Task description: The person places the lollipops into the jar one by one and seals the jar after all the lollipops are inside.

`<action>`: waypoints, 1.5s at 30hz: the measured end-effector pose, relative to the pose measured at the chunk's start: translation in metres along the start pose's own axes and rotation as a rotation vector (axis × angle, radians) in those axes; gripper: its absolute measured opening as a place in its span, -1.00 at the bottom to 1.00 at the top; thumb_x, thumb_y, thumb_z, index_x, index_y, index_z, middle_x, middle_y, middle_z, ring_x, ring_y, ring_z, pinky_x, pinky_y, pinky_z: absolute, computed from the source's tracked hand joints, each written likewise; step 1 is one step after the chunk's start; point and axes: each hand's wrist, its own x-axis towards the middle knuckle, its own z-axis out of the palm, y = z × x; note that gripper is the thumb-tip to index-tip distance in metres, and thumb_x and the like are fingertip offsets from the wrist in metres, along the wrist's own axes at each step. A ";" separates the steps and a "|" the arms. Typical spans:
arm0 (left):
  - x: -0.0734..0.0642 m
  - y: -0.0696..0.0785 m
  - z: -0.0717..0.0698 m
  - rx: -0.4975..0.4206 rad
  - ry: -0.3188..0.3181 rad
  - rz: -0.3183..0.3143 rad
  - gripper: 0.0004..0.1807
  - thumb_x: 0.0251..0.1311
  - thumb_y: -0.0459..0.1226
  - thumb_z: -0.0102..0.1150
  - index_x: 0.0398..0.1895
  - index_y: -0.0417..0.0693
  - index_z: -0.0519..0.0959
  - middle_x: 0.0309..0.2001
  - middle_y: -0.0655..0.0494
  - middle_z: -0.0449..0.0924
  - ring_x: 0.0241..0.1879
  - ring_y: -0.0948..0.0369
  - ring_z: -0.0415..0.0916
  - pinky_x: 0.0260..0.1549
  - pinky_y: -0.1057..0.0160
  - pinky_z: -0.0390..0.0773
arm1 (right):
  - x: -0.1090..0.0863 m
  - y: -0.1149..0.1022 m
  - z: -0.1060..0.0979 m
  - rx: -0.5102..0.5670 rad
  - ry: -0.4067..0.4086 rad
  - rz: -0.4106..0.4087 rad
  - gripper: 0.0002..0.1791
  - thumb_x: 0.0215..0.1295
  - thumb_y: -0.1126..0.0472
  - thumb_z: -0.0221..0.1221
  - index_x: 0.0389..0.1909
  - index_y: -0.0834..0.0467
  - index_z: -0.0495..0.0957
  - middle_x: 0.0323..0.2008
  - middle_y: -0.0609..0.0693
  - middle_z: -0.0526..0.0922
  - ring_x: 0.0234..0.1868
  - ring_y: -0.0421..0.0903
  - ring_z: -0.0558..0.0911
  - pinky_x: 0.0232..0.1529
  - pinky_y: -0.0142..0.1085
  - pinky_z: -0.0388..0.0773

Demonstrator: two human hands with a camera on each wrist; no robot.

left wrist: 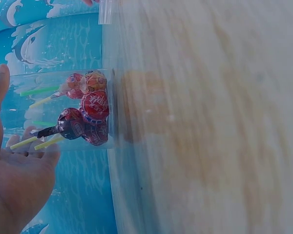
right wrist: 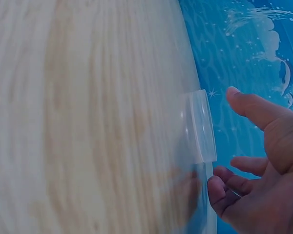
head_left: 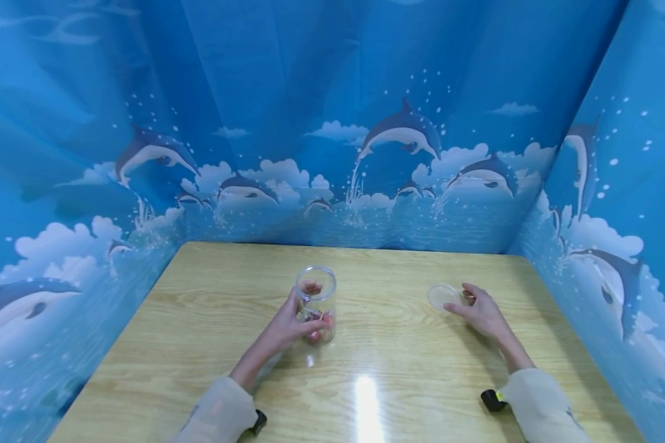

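A clear plastic jar (head_left: 328,303), its top uncovered, stands upright on the table left of centre. Several wrapped lollipops (left wrist: 94,105) lie in its bottom, round heads down, with yellow and green sticks pointing up. My left hand (head_left: 289,323) grips the jar from the left, thumb along the near side and fingers round the far side. To the right, a clear round lid (head_left: 439,297) lies flat on the table. Beside it hovers my right hand (head_left: 481,312), thumb stretched out and fingers loosely bent; the right wrist view shows a gap between this hand and the lid (right wrist: 203,126).
The wood-grain table (head_left: 244,271) has a glossy top with a bright light reflection near the front. Blue curtains (head_left: 321,74) printed with dolphins hang along its back and both sides.
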 end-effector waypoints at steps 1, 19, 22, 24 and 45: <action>0.000 0.000 0.000 -0.002 0.000 -0.001 -0.12 0.03 -0.33 0.59 0.43 0.01 0.32 0.42 -0.09 0.39 0.39 -0.15 0.34 0.43 -0.33 0.17 | 0.002 0.000 0.002 -0.008 -0.004 -0.010 0.04 0.36 -0.02 0.36 0.48 0.59 0.03 0.33 0.59 0.30 0.30 0.46 0.38 0.24 0.23 0.47; 0.000 0.000 0.000 0.005 -0.004 0.004 -0.11 0.04 -0.33 0.58 0.44 -0.04 0.31 0.42 -0.10 0.39 0.39 -0.17 0.32 0.43 -0.32 0.18 | 0.019 -0.005 0.013 -0.281 0.014 -0.037 0.11 0.17 -0.10 0.47 0.35 0.66 0.17 0.20 0.68 0.32 0.22 0.59 0.30 0.23 0.37 0.34; 0.000 0.000 0.001 0.003 -0.002 0.001 -0.11 0.04 -0.34 0.58 0.44 -0.05 0.31 0.42 -0.11 0.39 0.37 -0.16 0.35 0.42 -0.31 0.20 | 0.019 -0.005 0.013 -0.292 0.009 -0.034 0.07 0.17 -0.10 0.46 0.33 0.65 0.22 0.18 0.66 0.35 0.21 0.57 0.32 0.21 0.36 0.35; 0.000 0.000 0.001 0.003 -0.001 -0.002 -0.11 0.04 -0.33 0.58 0.44 -0.04 0.31 0.42 -0.10 0.39 0.36 -0.16 0.36 0.42 -0.30 0.21 | 0.019 -0.005 0.013 -0.287 0.007 -0.032 0.04 0.18 -0.09 0.46 0.33 0.64 0.24 0.18 0.65 0.35 0.21 0.56 0.32 0.20 0.36 0.35; 0.001 -0.002 0.000 0.023 -0.003 0.006 -0.10 0.04 -0.32 0.58 0.44 -0.05 0.30 0.42 -0.11 0.40 0.43 -0.17 0.28 0.44 -0.32 0.16 | -0.016 -0.069 0.021 0.000 -0.088 -0.133 -0.07 0.26 0.18 0.43 0.48 0.49 0.16 0.18 0.43 0.34 -0.08 0.12 0.47 -0.22 -0.16 0.54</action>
